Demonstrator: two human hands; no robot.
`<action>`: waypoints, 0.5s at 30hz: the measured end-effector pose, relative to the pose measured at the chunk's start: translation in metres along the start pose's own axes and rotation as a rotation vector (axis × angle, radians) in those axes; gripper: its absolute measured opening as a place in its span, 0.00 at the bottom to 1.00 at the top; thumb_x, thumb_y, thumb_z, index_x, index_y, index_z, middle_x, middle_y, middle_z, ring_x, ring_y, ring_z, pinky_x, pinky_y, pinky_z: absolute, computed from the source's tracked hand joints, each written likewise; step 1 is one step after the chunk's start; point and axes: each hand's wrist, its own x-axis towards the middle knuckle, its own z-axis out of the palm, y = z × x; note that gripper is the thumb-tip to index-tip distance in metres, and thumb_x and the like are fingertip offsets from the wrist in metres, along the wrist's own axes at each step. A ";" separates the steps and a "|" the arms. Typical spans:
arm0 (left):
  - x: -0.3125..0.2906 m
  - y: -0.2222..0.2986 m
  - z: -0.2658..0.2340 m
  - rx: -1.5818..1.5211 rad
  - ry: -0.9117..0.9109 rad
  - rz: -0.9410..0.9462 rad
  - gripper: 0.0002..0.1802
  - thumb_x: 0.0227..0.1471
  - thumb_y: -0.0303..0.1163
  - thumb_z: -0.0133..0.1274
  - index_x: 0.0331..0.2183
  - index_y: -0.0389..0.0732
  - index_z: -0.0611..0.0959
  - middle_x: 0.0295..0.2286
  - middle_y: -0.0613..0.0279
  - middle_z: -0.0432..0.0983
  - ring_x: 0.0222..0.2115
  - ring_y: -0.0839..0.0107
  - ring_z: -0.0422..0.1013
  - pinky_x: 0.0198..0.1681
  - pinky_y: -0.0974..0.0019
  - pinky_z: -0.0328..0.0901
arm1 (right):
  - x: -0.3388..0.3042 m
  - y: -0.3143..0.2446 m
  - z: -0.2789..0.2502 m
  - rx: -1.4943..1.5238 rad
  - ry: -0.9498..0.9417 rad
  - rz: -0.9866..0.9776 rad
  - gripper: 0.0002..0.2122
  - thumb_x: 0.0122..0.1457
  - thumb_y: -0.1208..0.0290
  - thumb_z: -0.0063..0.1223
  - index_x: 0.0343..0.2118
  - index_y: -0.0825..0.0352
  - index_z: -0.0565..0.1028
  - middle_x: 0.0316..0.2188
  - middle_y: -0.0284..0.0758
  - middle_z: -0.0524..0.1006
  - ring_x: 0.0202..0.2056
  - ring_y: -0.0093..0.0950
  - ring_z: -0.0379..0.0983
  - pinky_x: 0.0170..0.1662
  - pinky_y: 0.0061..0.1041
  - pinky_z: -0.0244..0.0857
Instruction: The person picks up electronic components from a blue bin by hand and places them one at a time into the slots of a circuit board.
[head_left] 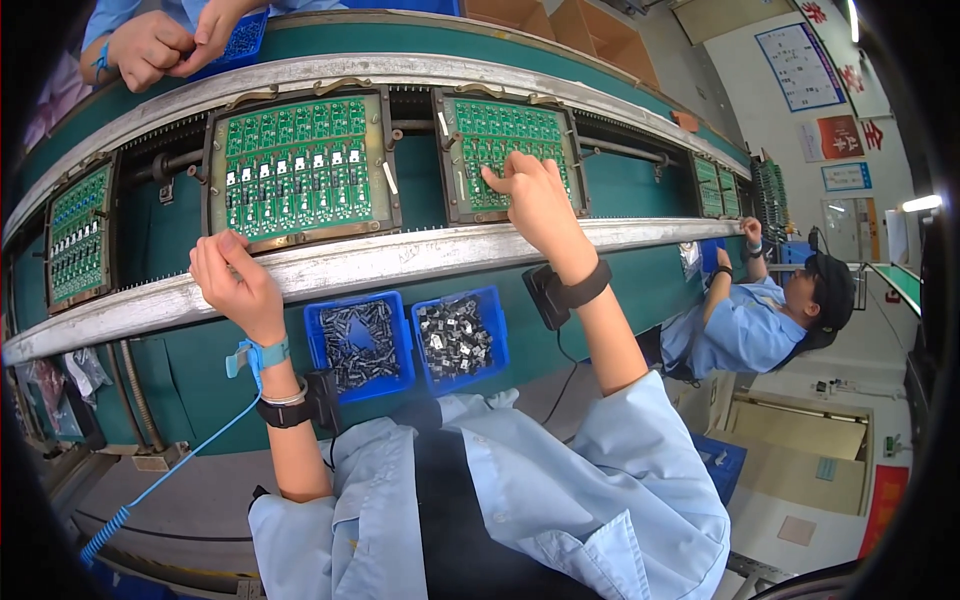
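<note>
My right hand [545, 215] is over the right-hand green circuit board panel [515, 125], its thumb and fingertips at the small parts. The fingers are bent and drawn together; whatever is between them is too small to make out. On the near metal rail [420, 249] rests my left hand [238, 288], fingers curled with the thumb against them, beside the lower edge of the middle board panel [300, 127]. Any part in that hand is hidden. White components stand in a row on the middle panel. Both panels sit in dark frames between the rails.
Below the near rail stand a blue bin [408, 365] of small dark parts and another blue bin [470, 380] of black and silver parts. A coiled blue wrist cord [195, 448] hangs from my left wrist. Co-workers sit at the right [745, 325] and across the line [150, 48].
</note>
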 end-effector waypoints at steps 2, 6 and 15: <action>0.000 0.001 -0.001 0.006 0.001 0.001 0.16 0.60 0.27 0.41 0.20 0.36 0.70 0.19 0.59 0.65 0.24 0.60 0.61 0.30 0.60 0.55 | -0.004 -0.002 0.000 -0.002 0.003 0.013 0.22 0.44 0.87 0.50 0.44 0.63 0.79 0.26 0.35 0.68 0.34 0.31 0.68 0.36 0.29 0.55; 0.000 -0.002 -0.002 0.021 -0.017 0.038 0.16 0.62 0.28 0.39 0.22 0.34 0.68 0.20 0.60 0.64 0.24 0.65 0.62 0.30 0.64 0.57 | -0.012 -0.004 0.000 0.025 0.033 0.067 0.25 0.43 0.88 0.49 0.46 0.62 0.78 0.26 0.36 0.67 0.35 0.32 0.68 0.37 0.30 0.56; -0.042 0.087 -0.012 -0.871 -0.467 -0.783 0.17 0.64 0.37 0.41 0.25 0.40 0.74 0.22 0.72 0.65 0.23 0.82 0.57 0.27 0.75 0.53 | -0.033 -0.093 -0.045 0.604 0.301 -0.075 0.16 0.49 0.74 0.59 0.44 0.62 0.78 0.32 0.35 0.74 0.33 0.33 0.71 0.37 0.29 0.62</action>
